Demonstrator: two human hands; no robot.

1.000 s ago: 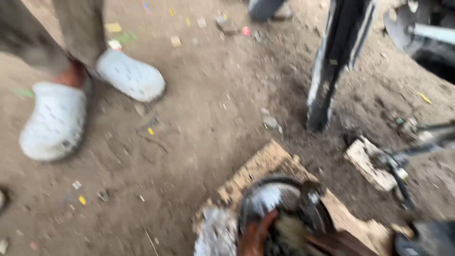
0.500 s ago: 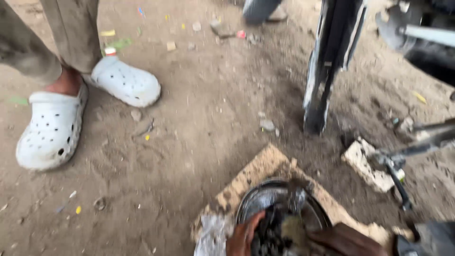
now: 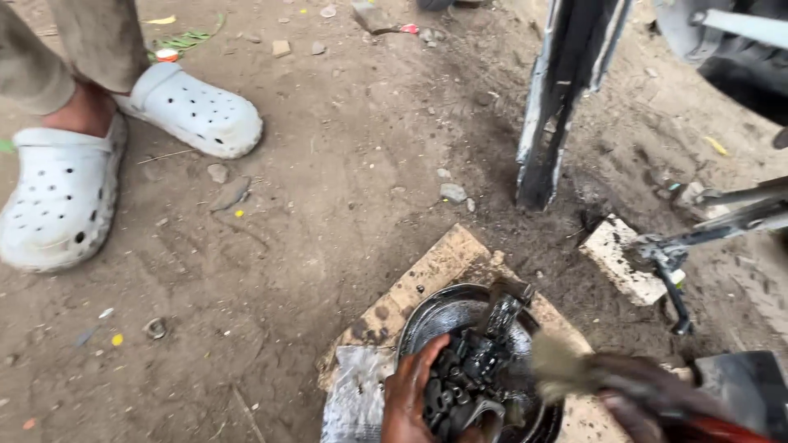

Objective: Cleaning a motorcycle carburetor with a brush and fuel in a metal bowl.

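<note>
At the bottom edge, my left hand (image 3: 410, 398) grips a black, greasy cluster of metal parts (image 3: 468, 373) inside a dark oily metal bowl (image 3: 439, 316). The bowl rests on a piece of cardboard (image 3: 427, 275) on the dirt. From the lower right my right hand (image 3: 648, 394), blurred by motion, holds a brush whose pale bristles (image 3: 558, 369) touch the parts. A bent metal piece (image 3: 502, 308) sticks up from the bowl.
Another person's feet in white perforated clogs (image 3: 193, 111) (image 3: 57, 197) stand at the upper left. A black upright metal post (image 3: 558, 107) rises behind the bowl. A white block (image 3: 620, 258) with a metal stand on it lies to the right. Crumpled plastic (image 3: 353, 398) lies beside the bowl.
The view has shifted so the bowl and both hands show more fully. My right hand with the brush has come in over the parts. The clogged feet have shifted slightly.
</note>
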